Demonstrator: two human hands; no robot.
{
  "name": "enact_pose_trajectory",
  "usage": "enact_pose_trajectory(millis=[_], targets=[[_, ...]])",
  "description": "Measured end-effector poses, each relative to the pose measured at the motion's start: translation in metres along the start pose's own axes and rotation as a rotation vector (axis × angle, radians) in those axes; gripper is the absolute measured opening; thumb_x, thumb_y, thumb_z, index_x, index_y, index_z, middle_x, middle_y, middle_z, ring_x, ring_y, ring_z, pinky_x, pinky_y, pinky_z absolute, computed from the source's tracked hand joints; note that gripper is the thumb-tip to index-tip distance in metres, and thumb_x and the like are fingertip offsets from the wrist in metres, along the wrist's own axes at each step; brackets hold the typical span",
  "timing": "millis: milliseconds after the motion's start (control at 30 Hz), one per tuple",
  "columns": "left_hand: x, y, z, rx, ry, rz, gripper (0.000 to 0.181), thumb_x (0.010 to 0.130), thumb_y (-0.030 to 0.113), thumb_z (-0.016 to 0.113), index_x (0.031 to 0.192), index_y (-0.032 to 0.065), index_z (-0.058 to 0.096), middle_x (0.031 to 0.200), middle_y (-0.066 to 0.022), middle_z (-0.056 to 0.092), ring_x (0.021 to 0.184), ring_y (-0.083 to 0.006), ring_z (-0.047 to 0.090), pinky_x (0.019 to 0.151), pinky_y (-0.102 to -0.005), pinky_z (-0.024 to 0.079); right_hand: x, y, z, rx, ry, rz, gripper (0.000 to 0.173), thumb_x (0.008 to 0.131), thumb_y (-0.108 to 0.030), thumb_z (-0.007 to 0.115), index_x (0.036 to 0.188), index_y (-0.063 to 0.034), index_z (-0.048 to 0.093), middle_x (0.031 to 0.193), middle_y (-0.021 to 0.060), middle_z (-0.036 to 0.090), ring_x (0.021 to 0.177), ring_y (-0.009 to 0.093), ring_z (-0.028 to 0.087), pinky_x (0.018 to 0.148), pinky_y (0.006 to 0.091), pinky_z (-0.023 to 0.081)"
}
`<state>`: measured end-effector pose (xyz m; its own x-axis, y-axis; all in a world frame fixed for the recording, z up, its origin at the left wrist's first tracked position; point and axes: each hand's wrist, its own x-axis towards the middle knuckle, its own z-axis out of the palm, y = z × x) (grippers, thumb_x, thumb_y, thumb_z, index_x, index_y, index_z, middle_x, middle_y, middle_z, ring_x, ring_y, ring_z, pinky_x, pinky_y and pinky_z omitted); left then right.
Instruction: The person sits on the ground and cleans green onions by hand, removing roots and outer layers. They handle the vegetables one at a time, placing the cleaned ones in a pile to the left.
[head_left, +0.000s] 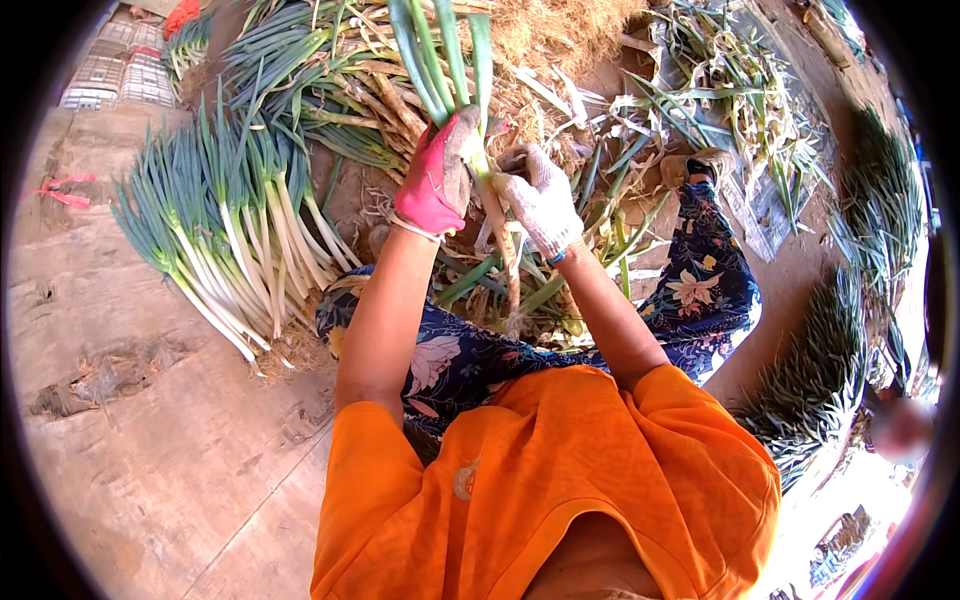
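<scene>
My left hand (442, 176), in a pink and grey work glove, is closed around a large green onion (499, 217) where its green leaves meet the pale stalk. The stalk hangs down towards my lap, its lower part brownish, the roots at the bottom. Just below that grip my right hand (538, 196), in a white knitted glove, has its thumb and fingertips at the stalk's outer layer; whether they pinch a skin is too small to tell. Beside my left knee lies a pile of green onions with clean white stalks (247, 232), roots towards me.
Untrimmed green onions (360, 90) are heaped ahead. Stripped leaves (765, 112) lie ahead right, dry fibrous roots (562, 37) ahead. Long rows of green onions (817, 360) stand at the right. White crates (124, 71) are far left. A blurred person is at the right edge.
</scene>
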<state>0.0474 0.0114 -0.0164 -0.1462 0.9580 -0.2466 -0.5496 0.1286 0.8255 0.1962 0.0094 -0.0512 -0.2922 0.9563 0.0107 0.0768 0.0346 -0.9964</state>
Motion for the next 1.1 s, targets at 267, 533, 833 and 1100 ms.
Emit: enact_pose_trajectory(millis=[267,533,833,1100], targets=[[-0.006,-0.018,0.012,-0.039,0.039,0.094,0.03,0.092,0.024,0.063,0.108,-0.0014,0.062,0.1,-0.0086,0.065,0.091,-0.0186,0.062,0.083,-0.0319,0.05,0.023,-0.036,0.0,-0.613,-0.088,-0.22,0.033,0.084,-0.035,0.055,0.094,-0.0039,0.061,0.092,0.0216,0.063,0.09,0.041,0.061,0.08,0.0473,0.049],[-0.002,-0.011,0.003,-0.14,0.029,0.023,0.027,0.091,0.02,0.064,0.112,0.0043,0.06,0.093,-0.0045,0.065,0.086,-0.0173,0.062,0.073,-0.0308,0.05,0.037,-0.005,-0.003,-0.557,-0.148,-0.183,0.027,0.083,-0.031,0.054,0.087,-0.0052,0.063,0.082,0.0184,0.065,0.08,0.039,0.064,0.075,0.0462,0.051],[-0.009,0.042,-0.007,-0.1,-0.137,0.242,0.032,0.093,0.031,0.059,0.112,0.0062,0.059,0.103,-0.0123,0.067,0.1,-0.0268,0.066,0.084,-0.04,0.052,-0.023,0.114,-0.081,-0.843,-0.214,0.453,0.039,0.09,-0.036,0.052,0.094,-0.0001,0.066,0.092,0.0232,0.067,0.086,0.035,0.065,0.078,0.041,0.05],[-0.004,0.027,-0.028,-0.135,-0.216,0.261,0.024,0.094,0.032,0.056,0.103,0.009,0.06,0.111,-0.0129,0.063,0.106,-0.0321,0.065,0.09,-0.0447,0.049,-0.007,0.036,-0.053,-0.24,-0.247,0.033,0.057,0.09,-0.049,0.055,0.116,0.001,0.061,0.093,0.0121,0.067,0.082,0.019,0.063,0.077,0.0317,0.049]])
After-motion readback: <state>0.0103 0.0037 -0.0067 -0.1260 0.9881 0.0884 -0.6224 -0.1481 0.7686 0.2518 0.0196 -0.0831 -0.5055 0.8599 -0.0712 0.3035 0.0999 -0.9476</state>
